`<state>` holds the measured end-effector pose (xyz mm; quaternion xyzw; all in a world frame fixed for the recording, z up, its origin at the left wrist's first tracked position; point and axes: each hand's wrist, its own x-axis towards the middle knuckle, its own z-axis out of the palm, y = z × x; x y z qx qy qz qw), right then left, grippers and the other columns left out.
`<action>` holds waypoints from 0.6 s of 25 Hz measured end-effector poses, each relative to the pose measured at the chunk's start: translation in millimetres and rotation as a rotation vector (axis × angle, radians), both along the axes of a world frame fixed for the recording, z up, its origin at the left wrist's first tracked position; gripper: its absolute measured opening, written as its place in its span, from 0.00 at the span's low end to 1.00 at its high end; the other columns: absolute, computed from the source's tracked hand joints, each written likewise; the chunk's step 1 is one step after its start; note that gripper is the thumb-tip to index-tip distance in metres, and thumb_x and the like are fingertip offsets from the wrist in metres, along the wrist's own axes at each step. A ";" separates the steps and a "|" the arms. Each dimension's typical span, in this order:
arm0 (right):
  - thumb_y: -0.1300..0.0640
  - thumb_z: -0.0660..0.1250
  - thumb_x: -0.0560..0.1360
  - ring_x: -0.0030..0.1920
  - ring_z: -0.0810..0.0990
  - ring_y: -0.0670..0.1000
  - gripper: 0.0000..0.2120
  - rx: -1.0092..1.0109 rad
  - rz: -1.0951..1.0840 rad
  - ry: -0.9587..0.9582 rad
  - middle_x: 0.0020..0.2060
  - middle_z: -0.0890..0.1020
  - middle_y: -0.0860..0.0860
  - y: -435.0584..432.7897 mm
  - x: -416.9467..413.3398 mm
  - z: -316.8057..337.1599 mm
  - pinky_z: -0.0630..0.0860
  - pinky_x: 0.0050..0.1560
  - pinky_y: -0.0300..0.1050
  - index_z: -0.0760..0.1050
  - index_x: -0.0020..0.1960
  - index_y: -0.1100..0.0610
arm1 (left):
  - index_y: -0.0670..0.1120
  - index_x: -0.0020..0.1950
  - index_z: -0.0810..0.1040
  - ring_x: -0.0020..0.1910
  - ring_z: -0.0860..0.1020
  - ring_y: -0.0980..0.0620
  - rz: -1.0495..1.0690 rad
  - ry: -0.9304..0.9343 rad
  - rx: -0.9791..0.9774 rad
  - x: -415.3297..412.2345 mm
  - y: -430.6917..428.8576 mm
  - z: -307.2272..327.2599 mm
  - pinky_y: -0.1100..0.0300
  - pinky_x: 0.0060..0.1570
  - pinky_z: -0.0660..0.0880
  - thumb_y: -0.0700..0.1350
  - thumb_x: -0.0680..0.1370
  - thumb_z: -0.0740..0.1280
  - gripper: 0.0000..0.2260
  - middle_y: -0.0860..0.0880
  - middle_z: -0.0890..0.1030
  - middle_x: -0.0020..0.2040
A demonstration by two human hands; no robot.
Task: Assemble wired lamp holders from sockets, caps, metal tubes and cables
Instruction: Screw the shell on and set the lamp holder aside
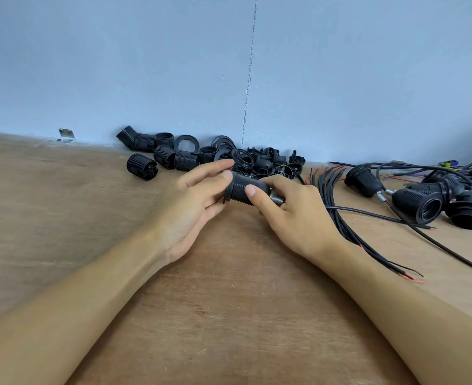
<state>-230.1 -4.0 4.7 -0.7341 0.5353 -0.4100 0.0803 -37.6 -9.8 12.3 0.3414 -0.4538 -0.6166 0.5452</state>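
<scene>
Holding the ribbed black socket [237,187] in the air just above the middle of the bench [229,273], the left hand [198,198] pinches its open end between thumb and fingers. The right hand [296,215] pinches the rounded cap [261,184], with the thumb on front and the other fingers curled behind. I judge the main risk to be a crooked joint: if the two plastic parts are turned while not in one line, the fine threads can cross and jam. The short metal tube [276,199] sticking out of the cap is threaded and shiny, and it may work loose if the fingers twist it together with the cap. I cannot tell whether a cable already passes through the tube, because the right hand hides that end. The plastic looks hard and matte, with ridges that help the grip. The thin black cables [337,207] lie just right of the right hand, with bare red ends, and a moving wrist could drag them. The bench is raw, grainy wood. The loose sockets [173,157] by the wall are round and can roll.
</scene>
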 end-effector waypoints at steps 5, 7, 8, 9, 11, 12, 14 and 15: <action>0.38 0.62 0.80 0.33 0.78 0.41 0.17 -0.038 0.032 0.023 0.33 0.82 0.43 1.1 0.3 0.5 0.70 0.38 0.36 0.80 0.56 0.49 | 0.47 0.60 0.84 0.60 0.84 0.46 0.002 0.001 0.012 1.3 -3.8 -0.9 0.48 0.64 0.78 0.41 0.82 0.66 0.10 0.41 0.83 0.63; 0.38 0.60 0.80 0.34 0.79 0.44 0.18 -0.027 0.034 0.031 0.33 0.83 0.47 1.9 0.8 1.6 0.75 0.42 0.43 0.81 0.54 0.50 | 0.44 0.62 0.82 0.60 0.84 0.47 -0.011 0.011 0.030 -0.1 -3.4 -2.0 0.47 0.66 0.77 0.40 0.82 0.65 0.11 0.43 0.85 0.61; 0.38 0.59 0.80 0.35 0.80 0.45 0.19 -0.014 0.033 0.033 0.33 0.83 0.48 2.1 1.1 2.1 0.76 0.43 0.45 0.81 0.53 0.50 | 0.44 0.62 0.82 0.60 0.84 0.48 -0.014 0.015 0.035 -0.5 -2.9 -1.6 0.48 0.66 0.77 0.39 0.82 0.65 0.11 0.44 0.85 0.60; 0.37 0.58 0.80 0.35 0.80 0.46 0.20 0.002 0.031 0.039 0.32 0.82 0.49 2.2 1.4 2.5 0.76 0.43 0.47 0.81 0.50 0.50 | 0.43 0.62 0.81 0.61 0.84 0.48 -0.019 0.015 0.033 -0.6 -2.6 -1.0 0.49 0.66 0.76 0.39 0.82 0.64 0.11 0.44 0.86 0.59; 0.37 0.56 0.81 0.35 0.79 0.47 0.21 0.044 0.030 0.042 0.31 0.82 0.50 2.7 1.9 3.4 0.75 0.41 0.47 0.78 0.44 0.50 | 0.42 0.63 0.80 0.60 0.83 0.50 -0.037 0.009 0.014 -0.2 -1.9 1.0 0.51 0.65 0.77 0.36 0.82 0.63 0.12 0.44 0.85 0.60; 0.37 0.55 0.81 0.34 0.78 0.46 0.22 0.063 0.034 0.033 0.31 0.82 0.50 3.0 2.0 3.7 0.75 0.40 0.48 0.76 0.40 0.49 | 0.42 0.63 0.80 0.59 0.83 0.50 -0.047 0.011 0.005 0.0 -1.3 2.3 0.53 0.63 0.78 0.35 0.81 0.63 0.13 0.44 0.84 0.60; 0.37 0.53 0.82 0.33 0.78 0.47 0.25 0.079 0.043 0.028 0.30 0.82 0.50 3.6 2.0 4.1 0.75 0.40 0.49 0.73 0.36 0.50 | 0.41 0.60 0.80 0.56 0.82 0.50 -0.057 0.019 -0.015 0.3 0.7 4.6 0.53 0.61 0.78 0.35 0.77 0.64 0.13 0.43 0.83 0.59; 0.37 0.53 0.82 0.33 0.78 0.47 0.25 0.076 0.046 0.036 0.30 0.82 0.50 3.8 2.2 4.1 0.75 0.40 0.50 0.73 0.36 0.50 | 0.42 0.58 0.81 0.56 0.82 0.50 -0.059 0.014 -0.031 0.4 2.2 6.1 0.52 0.60 0.78 0.38 0.76 0.65 0.12 0.44 0.83 0.59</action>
